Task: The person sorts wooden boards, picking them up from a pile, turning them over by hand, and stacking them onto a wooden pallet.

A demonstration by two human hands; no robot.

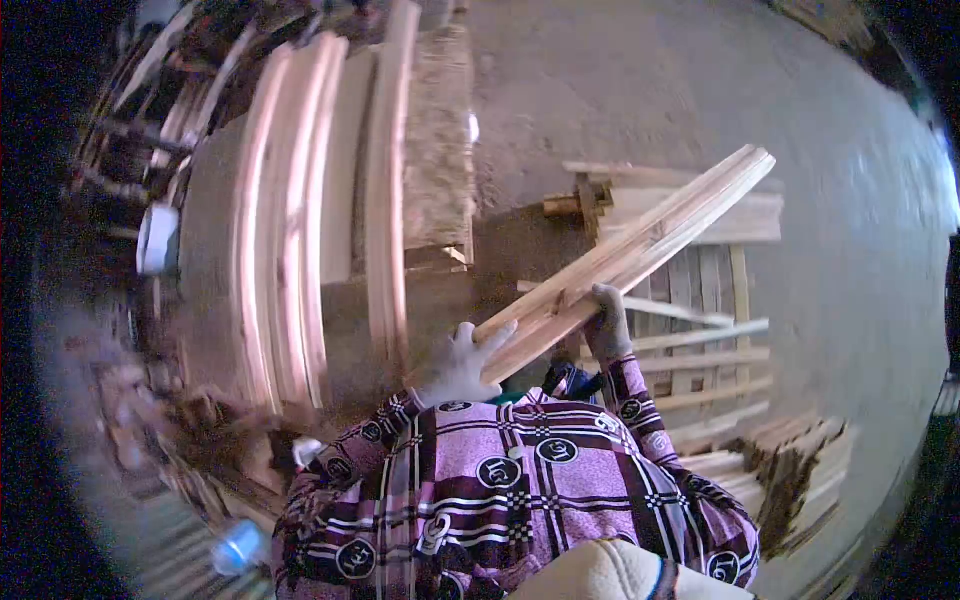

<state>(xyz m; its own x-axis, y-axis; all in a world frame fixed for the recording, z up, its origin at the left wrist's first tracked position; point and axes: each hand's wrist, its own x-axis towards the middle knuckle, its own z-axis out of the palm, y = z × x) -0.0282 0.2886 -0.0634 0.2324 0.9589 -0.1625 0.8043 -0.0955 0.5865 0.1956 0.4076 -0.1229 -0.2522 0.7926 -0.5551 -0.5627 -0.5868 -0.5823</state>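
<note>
A long wooden board (650, 235) slants across the view, from my chest up toward the right. My left hand (462, 365), in a pale glove, is at the board's near end with its thumb and fingers on the wood. Farther along, my right hand (608, 325), also gloved, grips the board's lower right edge from beneath. Part of the right hand's fingers is hidden by the wood.
Long boards (300, 230) lie on a surface at the left, with one more board (390, 190) beside them. Wooden slats and a pallet-like stack (700, 370) stand at the right. Broken-edged wood (790, 470) lies lower right. A blue container (240, 547) is lower left.
</note>
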